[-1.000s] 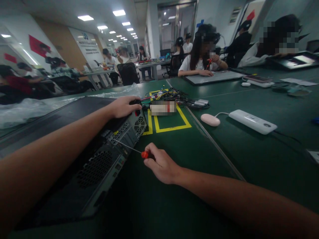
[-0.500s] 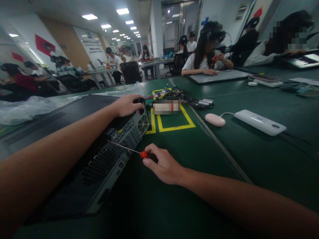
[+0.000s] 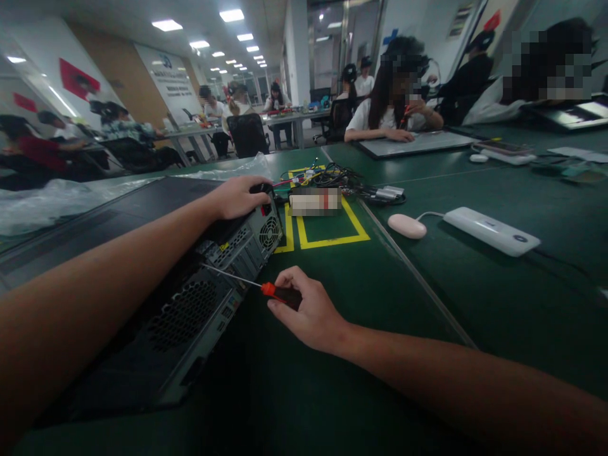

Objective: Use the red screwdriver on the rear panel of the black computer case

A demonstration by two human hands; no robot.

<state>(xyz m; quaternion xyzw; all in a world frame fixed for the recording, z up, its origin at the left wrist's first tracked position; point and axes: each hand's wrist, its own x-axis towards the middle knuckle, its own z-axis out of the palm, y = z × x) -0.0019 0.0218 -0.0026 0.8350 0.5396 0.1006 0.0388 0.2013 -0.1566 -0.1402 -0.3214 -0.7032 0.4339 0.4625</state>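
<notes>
A black desktop computer case [image 3: 142, 266] lies on its side on the green table [image 3: 332, 392], its vented rear panel [image 3: 228, 278] facing me. My left hand [image 3: 237, 197] rests curled over the case's far top corner, gripping the edge. My right hand [image 3: 308, 310] is closed on a screwdriver [image 3: 270, 291] with a red and black handle. Its thin metal shaft points left and its tip meets the rear panel beside the honeycomb vent.
A yellow taped rectangle [image 3: 327, 237] holds a small box [image 3: 314, 201] and a tangle of cables [image 3: 342, 180]. A pink mouse [image 3: 407, 226] and a white device [image 3: 491, 230] lie to the right. Clear plastic wrap [image 3: 57, 199] lies at the left. Other people sit across the tables.
My right hand has shifted slightly up and left with the screwdriver, showing more of the black handle. My left hand stays on the case corner.
</notes>
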